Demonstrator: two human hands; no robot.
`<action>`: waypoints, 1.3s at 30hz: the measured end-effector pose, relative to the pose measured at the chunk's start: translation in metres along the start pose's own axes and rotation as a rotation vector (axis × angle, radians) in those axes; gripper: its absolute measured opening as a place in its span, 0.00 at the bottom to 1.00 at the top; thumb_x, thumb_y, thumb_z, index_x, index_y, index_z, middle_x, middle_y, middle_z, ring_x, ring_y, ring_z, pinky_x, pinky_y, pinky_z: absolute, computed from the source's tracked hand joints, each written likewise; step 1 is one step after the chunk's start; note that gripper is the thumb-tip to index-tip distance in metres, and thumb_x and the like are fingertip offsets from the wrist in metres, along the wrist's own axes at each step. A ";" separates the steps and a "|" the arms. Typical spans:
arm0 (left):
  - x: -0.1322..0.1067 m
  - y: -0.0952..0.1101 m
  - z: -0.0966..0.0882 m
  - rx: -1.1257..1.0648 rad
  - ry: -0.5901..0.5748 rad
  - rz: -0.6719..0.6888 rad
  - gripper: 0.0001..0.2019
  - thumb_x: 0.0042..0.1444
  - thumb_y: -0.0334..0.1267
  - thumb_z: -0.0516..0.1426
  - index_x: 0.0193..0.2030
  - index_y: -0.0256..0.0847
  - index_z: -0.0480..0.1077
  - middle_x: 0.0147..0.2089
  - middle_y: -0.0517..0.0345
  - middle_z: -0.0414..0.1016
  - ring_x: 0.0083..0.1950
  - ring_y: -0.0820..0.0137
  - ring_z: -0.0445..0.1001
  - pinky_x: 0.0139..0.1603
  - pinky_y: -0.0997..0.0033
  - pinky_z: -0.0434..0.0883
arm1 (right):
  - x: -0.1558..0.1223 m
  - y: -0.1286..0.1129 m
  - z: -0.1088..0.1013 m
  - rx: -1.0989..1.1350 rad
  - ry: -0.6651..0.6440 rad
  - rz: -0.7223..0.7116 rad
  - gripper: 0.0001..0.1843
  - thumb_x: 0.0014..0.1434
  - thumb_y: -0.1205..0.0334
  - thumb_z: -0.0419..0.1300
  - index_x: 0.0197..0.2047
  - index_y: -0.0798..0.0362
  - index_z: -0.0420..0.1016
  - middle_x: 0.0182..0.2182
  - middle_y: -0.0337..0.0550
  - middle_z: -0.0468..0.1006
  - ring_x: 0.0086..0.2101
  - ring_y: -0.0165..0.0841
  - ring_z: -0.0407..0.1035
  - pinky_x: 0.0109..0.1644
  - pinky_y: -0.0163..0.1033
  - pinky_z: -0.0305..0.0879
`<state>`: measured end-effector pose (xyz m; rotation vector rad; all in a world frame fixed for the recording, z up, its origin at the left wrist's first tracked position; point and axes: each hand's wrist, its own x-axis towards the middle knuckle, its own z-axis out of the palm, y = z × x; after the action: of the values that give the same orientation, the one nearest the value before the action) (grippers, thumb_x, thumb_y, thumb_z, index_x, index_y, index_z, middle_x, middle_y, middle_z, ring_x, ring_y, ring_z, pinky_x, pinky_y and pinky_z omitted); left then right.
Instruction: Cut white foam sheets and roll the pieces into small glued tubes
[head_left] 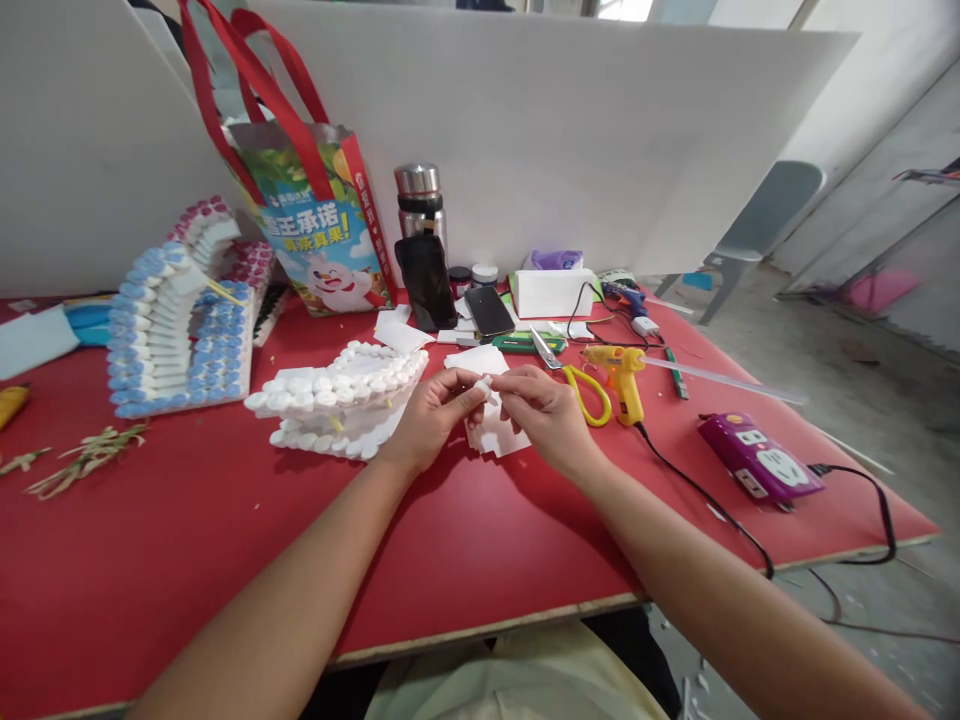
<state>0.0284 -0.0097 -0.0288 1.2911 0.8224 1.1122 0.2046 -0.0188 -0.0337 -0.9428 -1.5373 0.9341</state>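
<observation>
My left hand (442, 415) pinches a small white piece (484, 386) between thumb and fingers; its exact kind is too small to make out. From the other side my right hand (544, 410) meets it, fingertips closed on the piece's right edge. Beneath both hands lie white paper sheets (495, 440) on the red table. Just left of my left hand stands a white structure (330, 395) edged with rows of rounded white pieces. Yellow-handled scissors (592, 395) and a yellow glue gun (626, 380) lie to the right of my right hand.
Blue-and-white and pink structures (172, 330) stand at the left near a shopping bag (322, 230). Behind the hands are a steel flask (420, 195), two phones and a white box (553, 293). A purple power strip (757, 460) and its cords occupy the right side.
</observation>
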 end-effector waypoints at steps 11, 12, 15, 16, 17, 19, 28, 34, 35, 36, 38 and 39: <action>0.001 -0.006 -0.003 -0.032 -0.046 -0.058 0.11 0.61 0.44 0.63 0.39 0.37 0.72 0.25 0.62 0.71 0.22 0.73 0.71 0.23 0.72 0.73 | 0.004 0.010 -0.006 -0.249 -0.019 -0.327 0.21 0.60 0.74 0.55 0.49 0.48 0.85 0.37 0.42 0.76 0.37 0.30 0.72 0.39 0.37 0.69; 0.001 -0.006 -0.003 -0.034 -0.051 -0.068 0.12 0.61 0.44 0.63 0.39 0.37 0.71 0.24 0.63 0.71 0.21 0.73 0.71 0.22 0.72 0.73 | 0.004 0.010 -0.007 -0.284 -0.025 -0.367 0.21 0.60 0.74 0.55 0.49 0.48 0.84 0.38 0.43 0.77 0.37 0.30 0.73 0.40 0.37 0.69; 0.001 -0.006 -0.003 -0.016 -0.040 -0.083 0.12 0.60 0.44 0.64 0.37 0.37 0.70 0.23 0.64 0.70 0.21 0.75 0.71 0.24 0.73 0.74 | 0.003 0.010 -0.010 -0.379 -0.035 -0.464 0.20 0.61 0.74 0.55 0.49 0.49 0.84 0.40 0.44 0.78 0.38 0.31 0.74 0.41 0.37 0.70; 0.001 -0.006 -0.003 -0.006 -0.038 -0.086 0.12 0.60 0.44 0.64 0.37 0.37 0.70 0.23 0.64 0.70 0.21 0.75 0.71 0.24 0.74 0.74 | 0.003 0.009 -0.011 -0.417 -0.041 -0.491 0.20 0.61 0.74 0.55 0.49 0.50 0.83 0.41 0.45 0.78 0.38 0.32 0.74 0.41 0.37 0.70; 0.000 -0.006 -0.003 0.005 -0.040 -0.091 0.12 0.60 0.44 0.64 0.37 0.37 0.70 0.23 0.64 0.70 0.21 0.75 0.71 0.24 0.75 0.73 | 0.002 0.008 -0.012 -0.460 -0.050 -0.517 0.19 0.61 0.73 0.55 0.50 0.51 0.83 0.41 0.46 0.78 0.38 0.32 0.75 0.40 0.37 0.70; -0.001 -0.006 -0.003 0.024 -0.050 -0.098 0.13 0.61 0.45 0.63 0.38 0.38 0.69 0.23 0.64 0.70 0.21 0.75 0.72 0.22 0.77 0.70 | 0.002 0.007 -0.013 -0.551 -0.068 -0.562 0.18 0.62 0.73 0.55 0.50 0.53 0.82 0.41 0.47 0.78 0.37 0.33 0.75 0.39 0.37 0.70; -0.001 -0.007 -0.005 0.166 -0.078 -0.040 0.14 0.62 0.48 0.62 0.40 0.38 0.69 0.24 0.64 0.71 0.20 0.77 0.69 0.19 0.80 0.64 | 0.002 -0.002 -0.015 -0.895 -0.149 -0.670 0.15 0.65 0.67 0.52 0.46 0.59 0.80 0.37 0.51 0.78 0.32 0.35 0.71 0.35 0.40 0.65; 0.000 -0.004 -0.005 0.178 -0.034 -0.054 0.15 0.61 0.50 0.62 0.38 0.39 0.69 0.24 0.63 0.71 0.19 0.77 0.67 0.18 0.79 0.63 | -0.002 0.006 -0.010 -0.676 -0.122 -0.490 0.19 0.63 0.69 0.54 0.54 0.53 0.79 0.43 0.49 0.77 0.36 0.35 0.72 0.37 0.39 0.68; 0.000 -0.003 -0.004 0.169 -0.027 -0.056 0.15 0.61 0.50 0.62 0.38 0.39 0.69 0.24 0.63 0.70 0.19 0.77 0.67 0.18 0.78 0.62 | -0.002 0.008 -0.008 -0.605 -0.103 -0.454 0.21 0.62 0.70 0.54 0.55 0.51 0.79 0.43 0.49 0.77 0.36 0.34 0.72 0.38 0.39 0.68; 0.001 -0.002 -0.004 0.165 -0.021 -0.058 0.15 0.60 0.50 0.62 0.37 0.39 0.69 0.24 0.64 0.70 0.20 0.77 0.67 0.18 0.78 0.63 | -0.003 0.009 -0.007 -0.542 -0.085 -0.425 0.21 0.62 0.71 0.54 0.55 0.50 0.79 0.43 0.48 0.77 0.36 0.34 0.72 0.38 0.39 0.69; 0.001 0.000 -0.004 0.165 -0.015 -0.057 0.15 0.60 0.50 0.63 0.37 0.39 0.70 0.23 0.64 0.69 0.20 0.77 0.66 0.18 0.78 0.63 | -0.002 0.010 -0.004 -0.432 -0.070 -0.370 0.21 0.61 0.72 0.54 0.52 0.49 0.81 0.40 0.46 0.77 0.34 0.32 0.72 0.37 0.38 0.68; 0.001 0.001 -0.004 0.169 -0.014 -0.057 0.15 0.60 0.49 0.63 0.36 0.39 0.70 0.23 0.64 0.69 0.19 0.77 0.65 0.19 0.78 0.63 | -0.002 0.009 -0.003 -0.376 -0.067 -0.329 0.20 0.61 0.72 0.54 0.51 0.49 0.82 0.39 0.45 0.77 0.33 0.31 0.71 0.35 0.37 0.68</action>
<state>0.0252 -0.0074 -0.0282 1.4054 0.9532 1.0043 0.2085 -0.0167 -0.0426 -0.8843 -1.8966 0.4533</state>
